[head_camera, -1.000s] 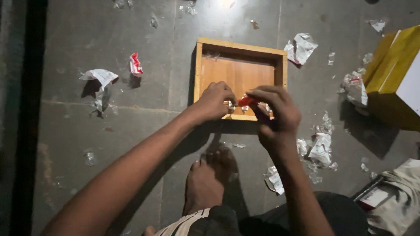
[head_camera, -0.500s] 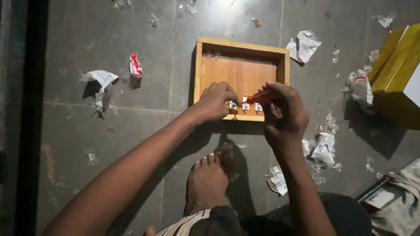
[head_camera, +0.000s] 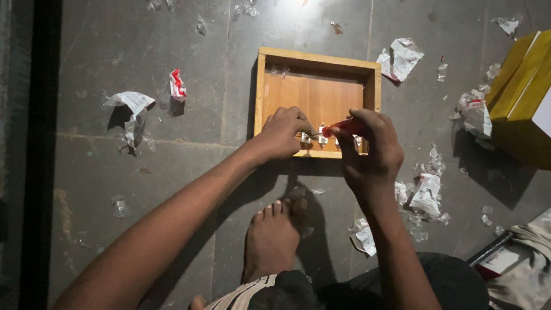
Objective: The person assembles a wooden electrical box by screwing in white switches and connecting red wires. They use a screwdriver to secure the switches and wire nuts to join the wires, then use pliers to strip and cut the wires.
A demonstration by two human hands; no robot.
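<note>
Wooden box [head_camera: 313, 95] sits open on floor [head_camera: 172, 201], torn wrappers [head_camera: 402, 57] around. Left hand [head_camera: 281, 133], grip closed, pinches small metal fitting [head_camera: 304, 138] at box's near wall. Right hand [head_camera: 370, 149], grip clamped on red-handled screwdriver [head_camera: 341, 127], tip at fitting.

The floor [head_camera: 183, 172] left of the wooden box [head_camera: 261, 86] lies mostly open, with only a crumpled wrapper [head_camera: 133, 103] and a red scrap [head_camera: 177, 85] far left. To the right, a yellow box [head_camera: 525, 97] blocks the way, and paper scraps [head_camera: 427, 192] (many, scattered) crowd the near right. A bare foot [head_camera: 272, 238] fills the near middle.
</note>
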